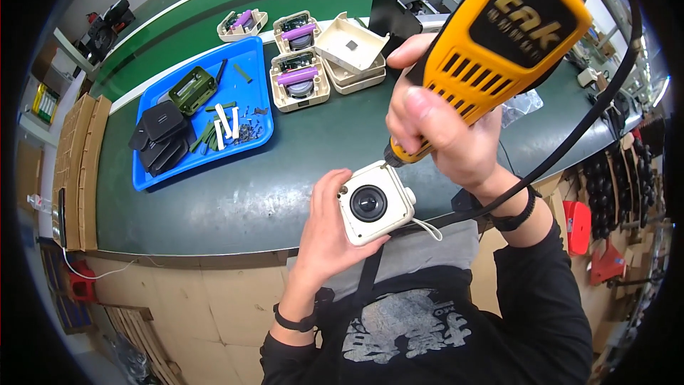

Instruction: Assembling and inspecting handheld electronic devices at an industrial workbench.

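My left hand [324, 232] holds a small cream square speaker [375, 202] with a round black cone, just above the near edge of the dark green table [235, 192]. A thin white loop hangs from the speaker's right corner. My right hand [438, 125] grips a yellow and black electric screwdriver [499, 36], its tip pressed against the speaker's top right corner. A black cable runs from the screwdriver down past my right wrist.
A blue tray [246, 53] at the left holds black covers, a green housing, small sticks and screws. Several open cream housings with purple cells [299, 78] stand behind. A black machine [406, 7] sits at the back. Cardboard sheets [82, 171] lean at the table's left end.
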Demonstrator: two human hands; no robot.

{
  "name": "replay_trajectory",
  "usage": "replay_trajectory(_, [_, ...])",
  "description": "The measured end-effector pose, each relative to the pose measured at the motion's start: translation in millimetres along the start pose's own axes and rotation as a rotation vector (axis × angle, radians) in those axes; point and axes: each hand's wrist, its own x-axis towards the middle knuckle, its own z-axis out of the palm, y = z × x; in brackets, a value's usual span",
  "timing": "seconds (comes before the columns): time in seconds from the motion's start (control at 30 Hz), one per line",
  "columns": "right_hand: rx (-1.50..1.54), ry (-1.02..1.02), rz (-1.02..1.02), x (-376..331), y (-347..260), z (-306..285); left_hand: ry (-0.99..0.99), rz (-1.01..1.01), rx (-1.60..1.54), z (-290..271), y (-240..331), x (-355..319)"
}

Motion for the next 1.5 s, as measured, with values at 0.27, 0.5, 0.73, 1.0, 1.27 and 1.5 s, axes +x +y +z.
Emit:
replay_trajectory(0.27, [-0.025, -0.032, -0.021, -0.4, 13.1, 6.3, -0.014, -0.022, -0.043, -0.8, -0.4, 1.7])
replay_trajectory(0.5, [-0.046, -0.099, 0.003, 0.5, 18.7, 5.5, -0.001, -0.021, -0.037, 0.3, 1.0, 1.6])
replay_trajectory(0.73, [-0.042, -0.071, 0.014, 0.1, 16.7, 5.0, -0.023, -0.061, -0.074, -1.0, 0.6, 0.8])
replay_trajectory(1.0, [-0.041, -0.046, 0.016, 4.9, 17.2, 7.6, -0.005, -0.039, -0.032, -2.8, 0.4, 1.7])
replay_trajectory(1.27, [0.023, 0.039, 0.044, -1.0, 17.7, 8.1, 0.022, 0.004, 0.019, 0.3, 4.6, 1.6])
replay_trajectory(1.5, [0.038, 0.023, 0.008, 4.0, -10.0, 4.4, 0.019, -0.029, 0.053, 6.9, 7.2, -3.1])
